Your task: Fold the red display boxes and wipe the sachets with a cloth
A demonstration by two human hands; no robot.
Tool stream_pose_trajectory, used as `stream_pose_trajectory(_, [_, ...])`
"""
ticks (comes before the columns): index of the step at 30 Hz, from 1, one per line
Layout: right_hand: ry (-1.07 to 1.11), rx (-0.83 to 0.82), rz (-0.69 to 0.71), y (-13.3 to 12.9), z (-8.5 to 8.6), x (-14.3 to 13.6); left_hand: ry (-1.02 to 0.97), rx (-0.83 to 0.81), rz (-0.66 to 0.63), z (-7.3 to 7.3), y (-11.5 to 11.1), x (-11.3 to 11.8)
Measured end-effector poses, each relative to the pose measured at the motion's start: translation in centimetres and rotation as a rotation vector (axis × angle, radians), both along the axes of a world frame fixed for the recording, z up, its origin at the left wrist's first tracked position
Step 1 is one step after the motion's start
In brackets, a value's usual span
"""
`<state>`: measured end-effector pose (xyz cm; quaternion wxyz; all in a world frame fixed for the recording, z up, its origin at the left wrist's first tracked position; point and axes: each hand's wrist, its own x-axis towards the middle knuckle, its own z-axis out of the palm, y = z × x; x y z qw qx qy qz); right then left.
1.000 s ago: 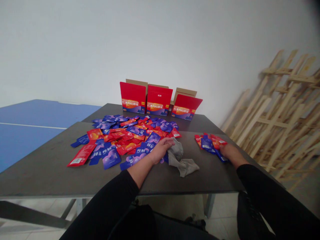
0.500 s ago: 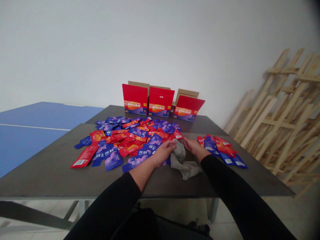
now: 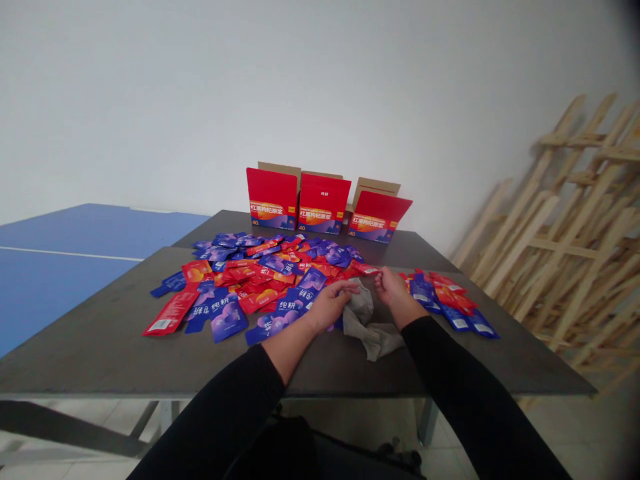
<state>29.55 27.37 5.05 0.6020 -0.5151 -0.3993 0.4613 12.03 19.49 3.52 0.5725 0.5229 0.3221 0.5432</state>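
Observation:
A large heap of red and blue packets (image 3: 260,287) covers the left and middle of the dark table. My right hand (image 3: 393,291) is closed on the end of a red packet (image 3: 367,269) at the heap's right edge. Just left of it, my left hand (image 3: 333,303) is at a crumpled grey cloth (image 3: 373,333); its fingers are curled, and whether they pinch the cloth is unclear. A smaller pile of red and blue packets (image 3: 447,300) lies to the right of my right hand.
Three open red boxes (image 3: 323,205) stand along the back of the dark table (image 3: 100,340). A blue table (image 3: 75,233) adjoins at the left. Wooden frames (image 3: 565,247) lean at the right by the wall.
My right hand has closed on a red packet at the heap's edge, which now reaches toward its fingers. The left hand has barely moved.

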Motion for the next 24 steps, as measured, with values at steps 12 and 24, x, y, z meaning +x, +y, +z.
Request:
stream_pose_trajectory(12, [0.055, -0.018, 0.419, -10.3, 0.5, -4.4, -0.559, -0.299, -0.154, 1.7, -0.3, -0.9])
stream_pose_trajectory(24, [-1.094, 0.362, -0.031, -7.4, -3.6, -3.6, -0.831, -0.297, -0.089, 2.1, 0.0, -2.0])
